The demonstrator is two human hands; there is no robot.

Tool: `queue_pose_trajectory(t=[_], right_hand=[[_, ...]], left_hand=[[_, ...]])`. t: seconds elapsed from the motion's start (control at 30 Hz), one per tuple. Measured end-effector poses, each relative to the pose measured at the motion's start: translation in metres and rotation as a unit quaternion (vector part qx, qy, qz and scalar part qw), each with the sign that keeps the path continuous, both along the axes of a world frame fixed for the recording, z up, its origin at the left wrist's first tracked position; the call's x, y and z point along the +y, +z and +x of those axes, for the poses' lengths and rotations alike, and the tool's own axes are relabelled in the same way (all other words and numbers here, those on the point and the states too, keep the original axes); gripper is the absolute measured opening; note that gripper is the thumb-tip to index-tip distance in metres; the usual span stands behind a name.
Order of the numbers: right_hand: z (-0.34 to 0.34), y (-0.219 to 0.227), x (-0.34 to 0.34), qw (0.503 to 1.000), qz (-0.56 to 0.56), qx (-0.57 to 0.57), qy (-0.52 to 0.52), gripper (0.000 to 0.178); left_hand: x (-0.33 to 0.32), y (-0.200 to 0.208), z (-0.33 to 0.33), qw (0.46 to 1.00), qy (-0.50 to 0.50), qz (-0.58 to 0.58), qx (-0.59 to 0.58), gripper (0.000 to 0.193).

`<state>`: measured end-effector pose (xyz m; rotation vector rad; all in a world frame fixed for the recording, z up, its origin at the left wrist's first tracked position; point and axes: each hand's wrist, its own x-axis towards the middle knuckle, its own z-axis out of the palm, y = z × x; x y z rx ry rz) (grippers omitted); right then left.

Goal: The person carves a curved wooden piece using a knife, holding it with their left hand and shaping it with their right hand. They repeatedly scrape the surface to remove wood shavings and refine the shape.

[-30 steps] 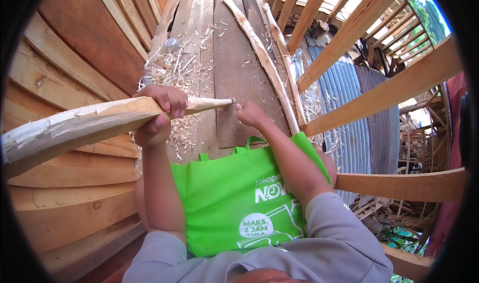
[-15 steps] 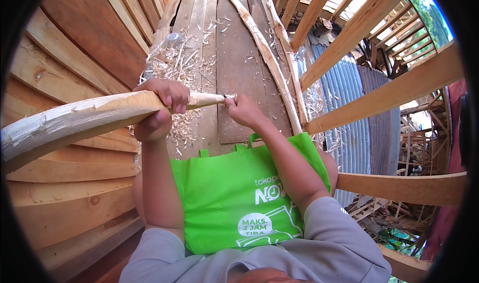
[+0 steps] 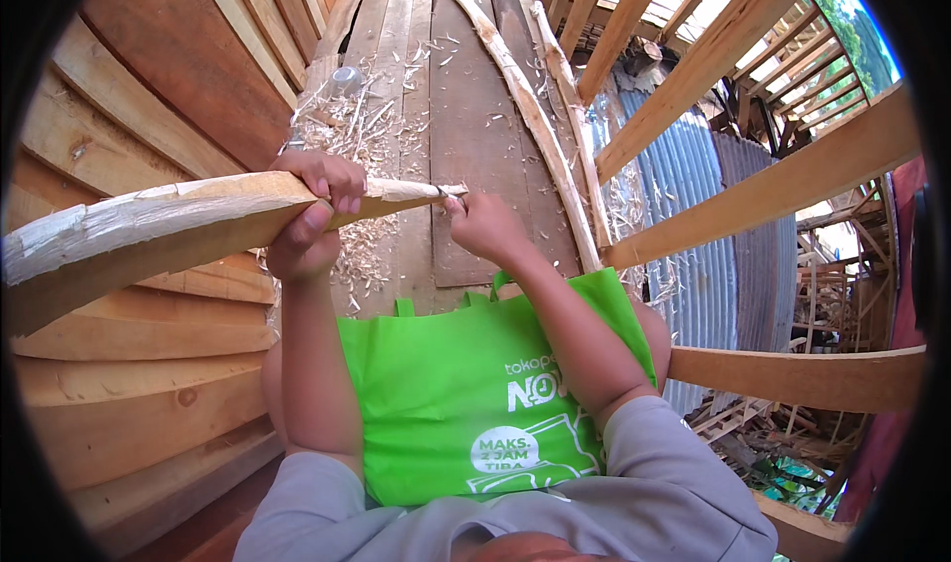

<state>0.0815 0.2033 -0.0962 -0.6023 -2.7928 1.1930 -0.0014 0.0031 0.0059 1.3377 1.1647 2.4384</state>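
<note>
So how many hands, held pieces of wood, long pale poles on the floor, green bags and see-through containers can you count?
Hands: 2, left hand and right hand
Held piece of wood: 1
Long pale poles on the floor: 2
Green bag: 1
See-through container: 1
Total: 7

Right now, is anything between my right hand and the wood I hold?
A small dark object, perhaps a blade, shows between your right hand and the held wood, at its narrow end; nothing else visible intervenes.
</note>
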Motion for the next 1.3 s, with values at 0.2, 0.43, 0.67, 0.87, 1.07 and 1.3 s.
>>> queue_pose_trajectory(t=[0.2,0.43,0.67,0.87,1.07,1.3], right_hand=[[-0.010,-0.047,0.036,0.993,-0.108,-0.051,0.014,0.042],[-0.010,-0.001,0.004,0.998,0.046,-0.024,0.041,0.041],[-0.014,-0.052,0.045,0.994,-0.078,-0.071,0.037,0.042],[-0.013,-0.005,0.016,0.996,0.015,-0.061,0.068,0.041],[-0.010,-0.032,0.042,0.994,-0.029,-0.093,0.042,0.045],[-0.012,0.019,0.016,0.994,-0.013,-0.066,0.090,0.047]], left_hand=[[0.012,0.003,0.006,0.999,0.007,0.036,-0.013,0.025],[-0.003,-0.001,-0.001,1.000,-0.016,0.001,0.002,0.025],[0.011,0.006,0.001,0.999,-0.009,0.038,-0.006,0.024],[-0.002,0.000,-0.002,0.999,-0.038,0.004,0.017,0.024],[0.004,0.004,-0.006,0.994,-0.091,0.002,0.052,0.022],[0.000,0.007,-0.003,0.998,-0.053,0.032,0.011,0.027]])
